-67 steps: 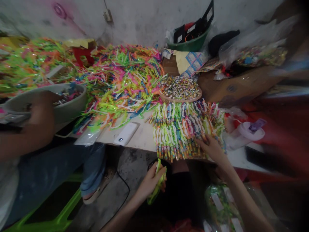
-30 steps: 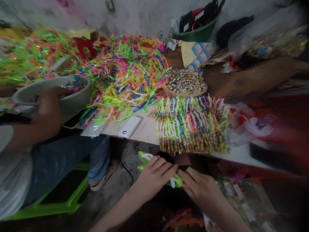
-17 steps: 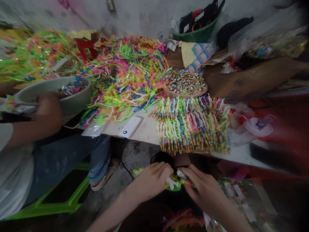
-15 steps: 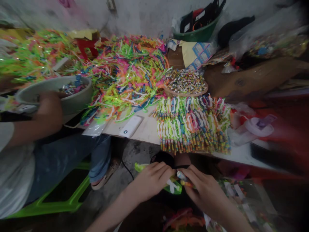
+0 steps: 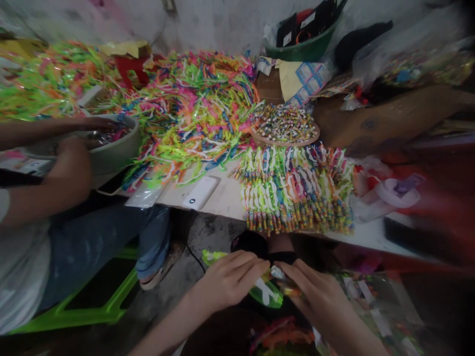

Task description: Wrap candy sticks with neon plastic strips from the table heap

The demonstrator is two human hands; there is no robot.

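Note:
Low in front of me, my left hand pinches a bright green plastic piece with a white strip on it. Part of this green plastic also sticks out beyond the far side of that hand. Close beside it, my right hand has its fingers closed around a small wrapped tube with yellow-orange and whitish parts. The two hands almost meet at the fingertips, and what lies between them is partly hidden. Rows of finished-looking green, pink and white pieces with tubes lie at the table edge beyond my hands.
A large pile of coloured plastic pieces covers the table's back. A shallow round tray holds many small tubes. At left, a co-worker's hands are in a grey basin. A white phone-like box and a lidded cup stand nearby.
The co-worker's second arm has reached over into the basin. My hands stay nearly in place, while the green piece between them has shifted slightly downward.

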